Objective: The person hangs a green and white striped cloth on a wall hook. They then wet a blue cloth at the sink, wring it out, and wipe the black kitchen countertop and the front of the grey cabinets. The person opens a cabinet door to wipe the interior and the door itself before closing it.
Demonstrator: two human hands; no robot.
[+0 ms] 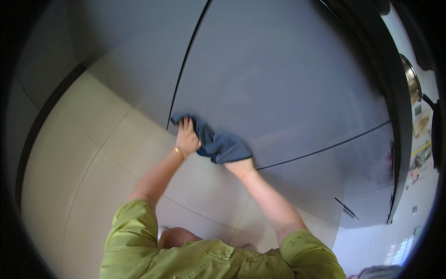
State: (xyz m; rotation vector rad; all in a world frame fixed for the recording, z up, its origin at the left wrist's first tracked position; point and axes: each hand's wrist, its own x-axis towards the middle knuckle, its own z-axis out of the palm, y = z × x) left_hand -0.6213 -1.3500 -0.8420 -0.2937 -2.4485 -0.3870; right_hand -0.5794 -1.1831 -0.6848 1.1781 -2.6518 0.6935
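Note:
A dark blue-grey cloth (223, 143) lies bunched against the lower part of a glossy grey cabinet panel (278, 80). My left hand (188, 136), with a yellow bracelet at the wrist, presses on the cloth's left part, fingers pointing up; the thumb side touches its folds. My right hand (240, 166) is at the cloth's lower right end, its fingers hidden under the fabric, which it holds. Close to my left hand is the lower end of a dark vertical seam between panels.
Large beige floor tiles (122, 146) spread below and to the left. A dark-edged countertop (400, 139) runs along the right, with a metal pan (411, 78) beyond it. A black handle (346, 208) is on a cabinet at the lower right.

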